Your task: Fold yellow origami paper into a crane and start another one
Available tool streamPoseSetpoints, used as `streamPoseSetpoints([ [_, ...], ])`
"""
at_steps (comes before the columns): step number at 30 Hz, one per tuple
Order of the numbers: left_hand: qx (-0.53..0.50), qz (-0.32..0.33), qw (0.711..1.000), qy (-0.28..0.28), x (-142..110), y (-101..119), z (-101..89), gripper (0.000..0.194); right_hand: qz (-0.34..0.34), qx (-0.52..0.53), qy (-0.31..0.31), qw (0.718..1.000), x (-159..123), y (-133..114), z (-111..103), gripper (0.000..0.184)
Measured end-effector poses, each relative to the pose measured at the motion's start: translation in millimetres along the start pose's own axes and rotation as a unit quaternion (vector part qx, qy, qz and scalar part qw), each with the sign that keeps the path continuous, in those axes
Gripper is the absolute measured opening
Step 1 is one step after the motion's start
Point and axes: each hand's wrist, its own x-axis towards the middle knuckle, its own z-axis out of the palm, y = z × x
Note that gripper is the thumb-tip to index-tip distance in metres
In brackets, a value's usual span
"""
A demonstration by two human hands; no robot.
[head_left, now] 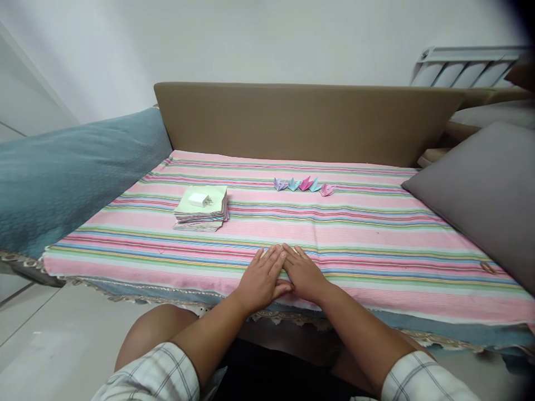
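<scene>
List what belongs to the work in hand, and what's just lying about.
Likely part of the work:
left hand
right hand
paper stack
folded papers

Likely just lying about:
charger
cushion
brown thing

Anything under the hands is hidden.

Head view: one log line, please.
left hand, right hand: meeting, palms down | over striped cloth | charger on paper stack | paper birds in row

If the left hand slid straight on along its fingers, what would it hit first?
Most likely the right hand, its fingers seemingly against the left hand. Past it, that line heads roughly for the folded papers; depth is unclear.
</scene>
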Motion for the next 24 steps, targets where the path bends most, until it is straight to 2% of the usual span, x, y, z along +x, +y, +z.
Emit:
streamPoseSetpoints([
  [3,0.030,-0.017,0.999,-0.032,-2,4,5.6,0.082,-0.001,-0.002,0.004,1.000,1,1,3,0.071],
  [8,0.048,-0.030,0.997,-0.053,-3,2,9.3,0.085,0.011,-0.007,0.007,1.000,0,0,5,0.073],
  [16,0.050,-0.029,0.996,-0.070,-1,3,4.9,0.082,0.099,-0.020,-0.026,0.995,-9,8,-5,0.090],
  [20,0.050,-0.031,0.995,-0.079,-1,3,2.8,0.084,0.134,-0.017,-0.041,0.990,-16,19,-9,0.090],
  [22,0.052,-0.031,0.995,-0.081,-1,3,3.4,0.084,0.161,-0.020,-0.033,0.986,-19,24,-11,0.090],
  [24,0.054,-0.029,0.995,-0.077,-1,3,4.8,0.084,0.203,-0.034,0.003,0.978,-20,26,-13,0.092],
])
